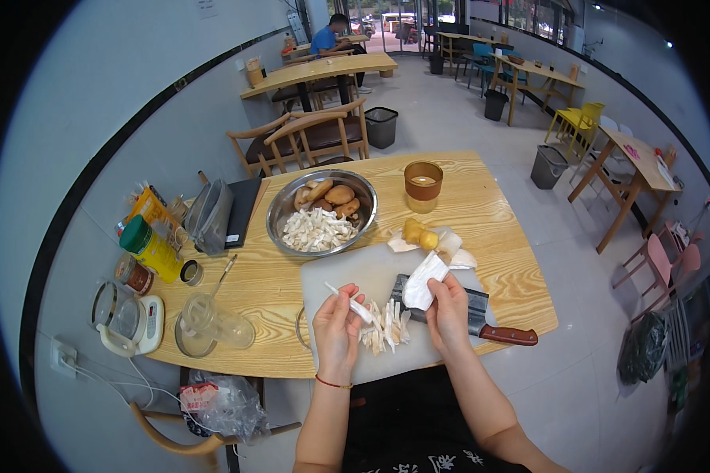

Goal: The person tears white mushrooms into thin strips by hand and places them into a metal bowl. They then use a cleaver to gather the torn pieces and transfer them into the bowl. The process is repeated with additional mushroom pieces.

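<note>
Between the fingers of my left hand (339, 319) is a thin white mushroom strip (355, 304). My right hand (449, 310) grips a wide, flat white mushroom slice (425, 280) above a cleaver (479, 307) with a brown wooden handle. The cleaver lies across a white cutting board (334, 278). A small pile of torn mushroom strips (386, 329) rests on the board between my hands. Past the slice, a piece of ginger root (419, 233) sits with more pale slices (462, 259) at the board's far edge.
Beyond the board stands a steel bowl (270, 223) of shredded strips and whole brown mushrooms. An amber-topped glass cup (423, 188) is at its right. Along the left are a green-lidded yellow canister (151, 248), a clear plastic cup (225, 325) and an electric kettle (133, 325). A person sits far off.
</note>
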`<control>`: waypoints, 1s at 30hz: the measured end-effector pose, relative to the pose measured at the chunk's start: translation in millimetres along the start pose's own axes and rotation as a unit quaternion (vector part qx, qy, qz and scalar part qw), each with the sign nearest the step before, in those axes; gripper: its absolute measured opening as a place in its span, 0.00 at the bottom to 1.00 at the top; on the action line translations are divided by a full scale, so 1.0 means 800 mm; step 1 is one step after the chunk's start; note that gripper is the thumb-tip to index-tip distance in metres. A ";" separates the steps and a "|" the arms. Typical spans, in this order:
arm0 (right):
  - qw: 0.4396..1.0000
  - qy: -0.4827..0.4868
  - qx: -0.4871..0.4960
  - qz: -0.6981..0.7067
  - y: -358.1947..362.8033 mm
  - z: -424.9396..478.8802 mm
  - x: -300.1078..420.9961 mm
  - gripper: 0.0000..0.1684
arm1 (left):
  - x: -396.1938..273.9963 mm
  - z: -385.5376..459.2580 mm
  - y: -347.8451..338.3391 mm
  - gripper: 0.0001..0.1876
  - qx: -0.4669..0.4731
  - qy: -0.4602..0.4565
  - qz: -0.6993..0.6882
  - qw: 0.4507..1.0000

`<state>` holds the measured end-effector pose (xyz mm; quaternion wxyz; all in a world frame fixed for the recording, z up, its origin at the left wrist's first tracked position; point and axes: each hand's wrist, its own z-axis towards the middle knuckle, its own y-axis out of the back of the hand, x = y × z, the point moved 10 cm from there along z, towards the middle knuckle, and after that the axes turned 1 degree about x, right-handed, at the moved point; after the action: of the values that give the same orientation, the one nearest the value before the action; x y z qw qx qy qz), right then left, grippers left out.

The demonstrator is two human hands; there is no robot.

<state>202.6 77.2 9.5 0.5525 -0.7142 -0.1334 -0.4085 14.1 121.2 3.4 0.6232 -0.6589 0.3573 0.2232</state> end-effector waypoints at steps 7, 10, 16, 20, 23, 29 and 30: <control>0.986 -0.116 0.111 -0.038 -0.035 -0.020 -0.019 0.16 | 0.001 -0.008 -0.013 0.16 0.074 -0.080 0.354 0.929; 0.990 -0.085 0.080 -0.076 -0.028 -0.022 -0.013 0.14 | -0.003 -0.017 -0.016 0.16 0.046 -0.080 0.532 0.842; 0.974 -0.025 0.093 -0.203 -0.022 -0.024 -0.014 0.11 | -0.029 -0.037 -0.032 0.14 0.006 -0.217 0.628 0.747; 0.965 -0.009 0.129 -0.228 -0.031 -0.029 -0.012 0.10 | -0.040 -0.033 -0.035 0.12 0.040 -0.242 0.480 0.842; 0.959 0.007 0.152 -0.239 -0.035 -0.033 -0.017 0.10 | -0.023 -0.032 -0.045 0.09 0.081 -0.157 0.390 0.904; 0.995 -0.035 0.042 -0.081 -0.013 -0.031 -0.018 0.11 | -0.024 -0.027 -0.011 0.06 0.003 -0.137 0.204 0.969; 0.998 -0.041 0.018 -0.054 -0.011 -0.031 -0.013 0.11 | -0.026 -0.028 -0.002 0.07 -0.021 -0.139 0.203 0.969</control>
<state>179.2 60.9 9.3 0.5368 -0.7119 -0.2019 -0.4053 -1.8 103.3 22.7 0.5943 -0.5480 0.3891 0.4417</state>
